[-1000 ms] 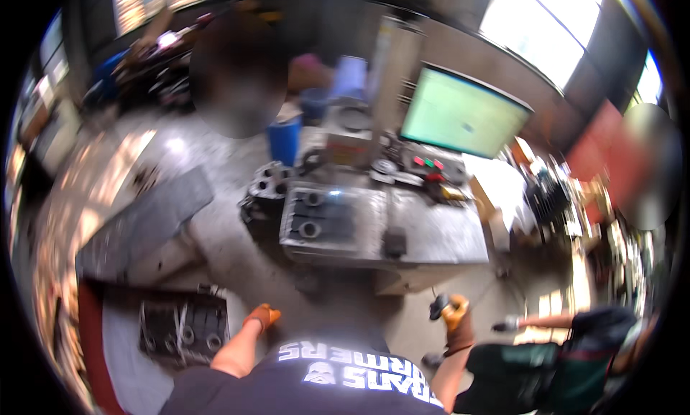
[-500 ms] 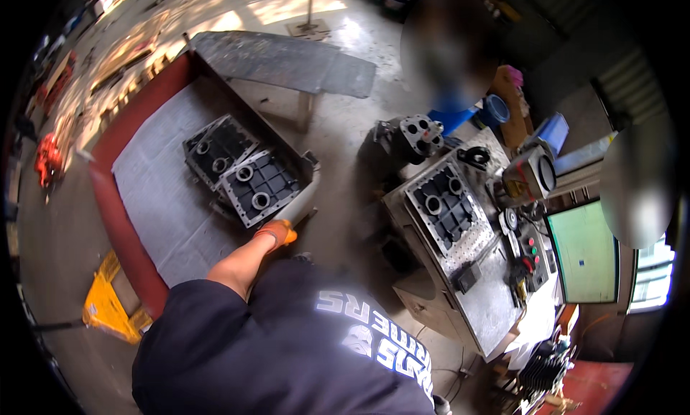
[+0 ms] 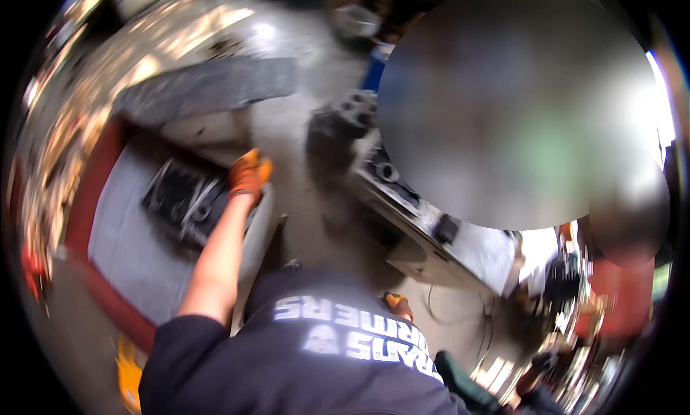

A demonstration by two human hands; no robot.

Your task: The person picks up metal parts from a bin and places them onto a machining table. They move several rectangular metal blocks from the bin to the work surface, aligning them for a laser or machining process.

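Note:
My left hand [image 3: 249, 176], in an orange glove, is at the far right corner of a red-walled bin [image 3: 92, 176] with a grey lining, its fingers curled over the rim. Just left of the glove, two black metal housing covers [image 3: 180, 192] with round bores lie in the bin, overlapping and blurred. My left forearm passes in front of part of them. Past my torso, low on the right, my right hand [image 3: 397, 305] shows only as a bit of orange glove; its fingers are mostly hidden.
A metal workbench [image 3: 478, 260] stands at the right, bearing another black cover [image 3: 388, 172]. A large blurred disc hides much of it. A cylindrical part with holes [image 3: 356, 109] stands beyond. A grey slab [image 3: 208, 84] lies behind the bin, and a yellow frame [image 3: 129, 375] is at lower left.
My left hand has gone forward along the bin's right rim to its far corner. My right glove has come into view. The view has turned and blurred, and a disc now covers the workbench's far part.

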